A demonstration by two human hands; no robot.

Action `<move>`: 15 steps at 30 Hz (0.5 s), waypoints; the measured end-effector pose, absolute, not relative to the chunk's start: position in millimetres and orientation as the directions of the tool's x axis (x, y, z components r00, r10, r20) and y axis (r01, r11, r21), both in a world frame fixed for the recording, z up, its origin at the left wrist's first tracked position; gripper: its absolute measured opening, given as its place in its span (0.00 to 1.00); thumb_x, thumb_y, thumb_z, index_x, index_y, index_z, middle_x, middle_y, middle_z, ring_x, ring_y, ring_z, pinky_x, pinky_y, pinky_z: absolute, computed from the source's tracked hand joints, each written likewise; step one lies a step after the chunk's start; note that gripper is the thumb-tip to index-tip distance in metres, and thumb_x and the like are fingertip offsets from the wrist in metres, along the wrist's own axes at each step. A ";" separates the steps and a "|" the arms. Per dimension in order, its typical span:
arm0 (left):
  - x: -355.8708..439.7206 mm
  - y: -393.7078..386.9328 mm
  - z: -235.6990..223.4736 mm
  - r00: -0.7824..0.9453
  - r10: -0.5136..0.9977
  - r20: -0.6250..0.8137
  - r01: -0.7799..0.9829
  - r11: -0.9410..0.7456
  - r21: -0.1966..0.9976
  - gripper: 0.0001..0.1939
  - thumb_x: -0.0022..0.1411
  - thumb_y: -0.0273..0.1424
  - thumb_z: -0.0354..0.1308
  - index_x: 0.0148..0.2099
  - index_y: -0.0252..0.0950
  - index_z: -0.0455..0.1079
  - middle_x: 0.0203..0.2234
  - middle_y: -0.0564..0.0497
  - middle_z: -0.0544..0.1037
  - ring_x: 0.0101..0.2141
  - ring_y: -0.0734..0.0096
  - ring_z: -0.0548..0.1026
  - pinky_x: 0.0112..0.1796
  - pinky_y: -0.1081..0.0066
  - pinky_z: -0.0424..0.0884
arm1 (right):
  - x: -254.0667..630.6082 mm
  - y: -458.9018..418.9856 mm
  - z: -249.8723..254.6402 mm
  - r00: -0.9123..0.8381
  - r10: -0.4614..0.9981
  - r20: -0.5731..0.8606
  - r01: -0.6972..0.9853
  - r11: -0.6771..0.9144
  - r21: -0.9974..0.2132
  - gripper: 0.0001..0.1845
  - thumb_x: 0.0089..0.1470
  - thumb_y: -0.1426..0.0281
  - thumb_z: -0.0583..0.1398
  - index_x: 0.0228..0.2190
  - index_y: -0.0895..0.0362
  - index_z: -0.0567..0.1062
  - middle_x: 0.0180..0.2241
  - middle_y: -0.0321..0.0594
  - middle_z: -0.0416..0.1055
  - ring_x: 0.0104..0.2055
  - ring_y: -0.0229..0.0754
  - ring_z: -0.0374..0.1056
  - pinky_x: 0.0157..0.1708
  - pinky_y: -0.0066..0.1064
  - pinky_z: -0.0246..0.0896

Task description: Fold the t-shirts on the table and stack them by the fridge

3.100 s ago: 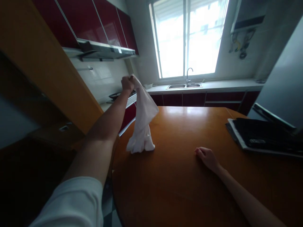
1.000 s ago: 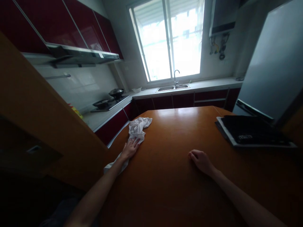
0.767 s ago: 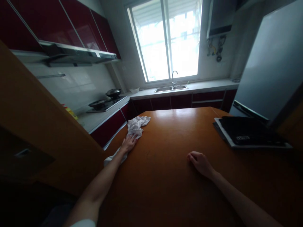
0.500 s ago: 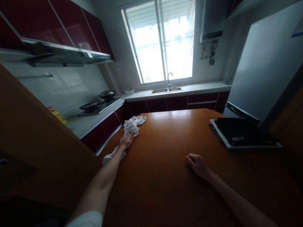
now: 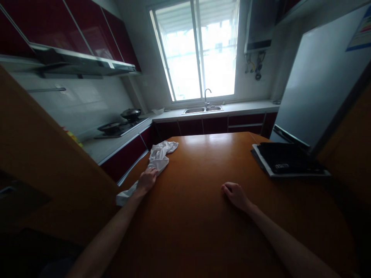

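A crumpled white cloth [image 5: 159, 153] lies along the left edge of the brown wooden table [image 5: 199, 177]. My left hand [image 5: 147, 179] is on its middle, fingers curled into the fabric. Part of the cloth trails out from under my wrist toward the near left edge, and the rest spreads beyond my fingertips. My right hand [image 5: 236, 194] rests on the tabletop right of the middle, closed in a loose fist with nothing visible in it.
Black folded items [image 5: 286, 158] with a white layer beneath lie on the table's right side. A fridge [image 5: 315, 85] stands behind them. Beyond the table are a sink [image 5: 203, 110] under the window and a stove with a lidded pan [image 5: 131, 113].
My left hand has drawn back toward me, pulling part of the cloth straighter and nearer. The view has shifted slightly; my right hand stays closed on the table.
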State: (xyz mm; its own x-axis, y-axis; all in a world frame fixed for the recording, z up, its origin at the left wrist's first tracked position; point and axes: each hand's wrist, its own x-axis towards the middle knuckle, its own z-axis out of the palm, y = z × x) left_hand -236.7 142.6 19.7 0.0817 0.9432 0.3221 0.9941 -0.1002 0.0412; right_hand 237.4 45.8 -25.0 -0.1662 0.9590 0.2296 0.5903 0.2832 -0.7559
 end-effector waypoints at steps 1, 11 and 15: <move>-222.9 131.4 19.3 0.057 0.927 0.370 0.995 -0.084 0.055 0.19 0.65 0.26 0.49 0.53 0.38 0.76 0.58 0.43 0.74 0.59 0.54 0.70 0.61 0.57 0.64 | 236.8 45.6 -25.4 -0.167 0.958 0.235 0.589 0.288 -0.755 0.20 0.62 0.59 0.52 0.26 0.54 0.76 0.28 0.40 0.76 0.31 0.44 0.71 0.34 0.31 0.60; -18.9 78.3 -1.3 0.449 0.799 0.400 0.682 -0.596 0.424 0.13 0.65 0.29 0.51 0.41 0.41 0.77 0.45 0.46 0.80 0.45 0.61 0.77 0.51 0.60 0.74 | 281.8 68.4 -9.3 0.231 0.858 0.458 0.536 0.280 -0.796 0.17 0.59 0.62 0.55 0.41 0.57 0.79 0.38 0.47 0.78 0.38 0.48 0.72 0.41 0.37 0.66; 8.1 83.0 -12.8 0.431 0.762 0.484 0.577 -0.645 0.502 0.13 0.65 0.31 0.51 0.44 0.41 0.77 0.46 0.45 0.79 0.48 0.59 0.76 0.53 0.58 0.72 | 358.0 75.6 9.2 0.408 0.670 0.621 0.771 0.111 -0.627 0.17 0.60 0.67 0.53 0.43 0.58 0.79 0.45 0.51 0.74 0.50 0.53 0.67 0.54 0.43 0.59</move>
State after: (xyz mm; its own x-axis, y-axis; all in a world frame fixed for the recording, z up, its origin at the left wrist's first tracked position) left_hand 8.1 83.0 -12.8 0.4306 0.7619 0.4838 0.5770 -0.6446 0.5016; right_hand 358.0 75.6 9.2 0.4079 0.6697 0.6205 0.7711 0.1112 -0.6269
